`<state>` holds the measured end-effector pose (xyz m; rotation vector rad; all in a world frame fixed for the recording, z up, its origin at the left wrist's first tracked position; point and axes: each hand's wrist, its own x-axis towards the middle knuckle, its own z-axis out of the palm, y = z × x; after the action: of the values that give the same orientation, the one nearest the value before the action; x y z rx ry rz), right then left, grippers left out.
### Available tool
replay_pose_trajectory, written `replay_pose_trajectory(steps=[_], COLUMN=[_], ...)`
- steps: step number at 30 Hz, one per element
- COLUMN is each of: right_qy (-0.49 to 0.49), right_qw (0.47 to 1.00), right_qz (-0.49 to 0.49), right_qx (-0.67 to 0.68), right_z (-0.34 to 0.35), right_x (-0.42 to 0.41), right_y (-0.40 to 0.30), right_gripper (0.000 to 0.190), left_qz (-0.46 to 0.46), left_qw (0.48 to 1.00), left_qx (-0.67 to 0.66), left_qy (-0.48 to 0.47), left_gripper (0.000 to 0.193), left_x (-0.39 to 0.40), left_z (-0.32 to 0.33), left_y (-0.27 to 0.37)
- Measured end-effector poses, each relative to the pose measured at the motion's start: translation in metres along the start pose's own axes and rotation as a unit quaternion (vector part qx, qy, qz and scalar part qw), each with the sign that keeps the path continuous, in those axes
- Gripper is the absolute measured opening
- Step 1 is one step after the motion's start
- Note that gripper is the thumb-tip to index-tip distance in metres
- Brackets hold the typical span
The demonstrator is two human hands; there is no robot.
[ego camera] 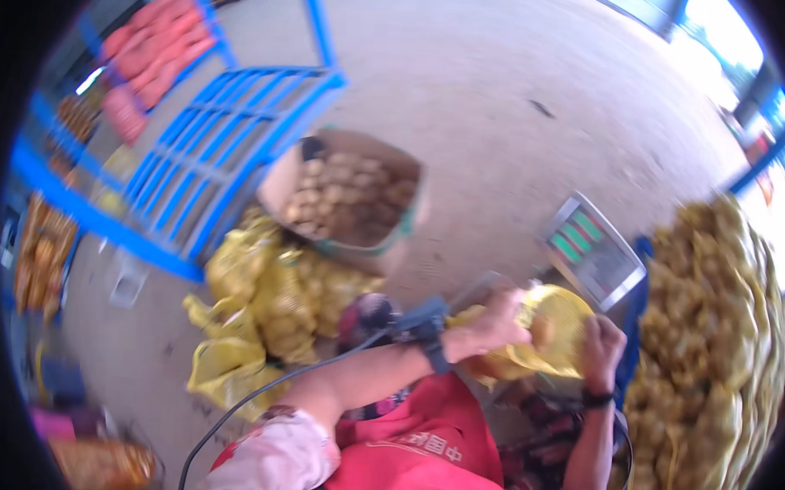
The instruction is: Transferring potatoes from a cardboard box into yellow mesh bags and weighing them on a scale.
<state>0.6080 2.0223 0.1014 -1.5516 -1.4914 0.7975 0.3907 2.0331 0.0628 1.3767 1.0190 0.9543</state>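
Note:
A yellow mesh bag (564, 311) is held with its mouth spread between my two hands, and roundish produce, perhaps potatoes, lies inside it. My left hand (501, 319) grips the near-left side of the rim, with a dark strap at the wrist. On the right side of the rim my right hand (601, 349) is closed on the mesh; that wrist bears a dark band. Just beyond the bag stands a scale's display panel (592, 250) with green readouts. A large open box (399, 252) of potatoes (342, 190) is farther off to the left.
Filled yellow mesh bags (285, 306) lie left of my legs. Stacked filled mesh bags (696, 350) rise at the right. A blue metal rack (226, 152) stands at the upper left, with red sacks (158, 44) behind it. A dark cable runs along my left arm.

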Motion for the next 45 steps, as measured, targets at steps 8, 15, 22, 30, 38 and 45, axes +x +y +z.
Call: replay_pose_trajectory(steps=[8,15,22,30,38,45], right_qy=[-0.038,-0.048,-0.062,-0.045,-0.041,-0.036], right_qw=[0.998,0.993,0.991,0.984,0.983,0.984], right_qz=[-0.038,-0.039,-0.029,-0.006,0.023,0.012], right_qx=[0.012,-0.099,-0.112,-0.173,-0.175,-0.174], right_z=[0.013,0.02,0.044,0.057,0.056,0.059], right_x=[0.015,0.023,0.034,0.056,0.07,0.073], right_y=[0.032,0.013,0.015,0.004,0.002,0.007], right_gripper=[0.021,0.017,0.011,0.013,0.013,0.013], left_qz=[-0.047,-0.066,-0.111,-0.125,-0.206,-0.258], left_qw=[0.995,0.959,0.927,0.934,0.933,0.935], left_qx=[0.057,0.151,0.273,0.261,0.258,0.117], left_qy=[0.063,0.23,0.232,0.212,0.142,0.214], left_gripper=[0.042,0.024,0.051,0.071,0.074,0.074], left_x=[-0.009,0.021,0.089,0.184,0.181,0.162], left_z=[-0.064,-0.259,-0.352,-0.366,-0.361,-0.357], left_y=[0.032,-0.031,-0.194,-0.298,-0.28,-0.282])
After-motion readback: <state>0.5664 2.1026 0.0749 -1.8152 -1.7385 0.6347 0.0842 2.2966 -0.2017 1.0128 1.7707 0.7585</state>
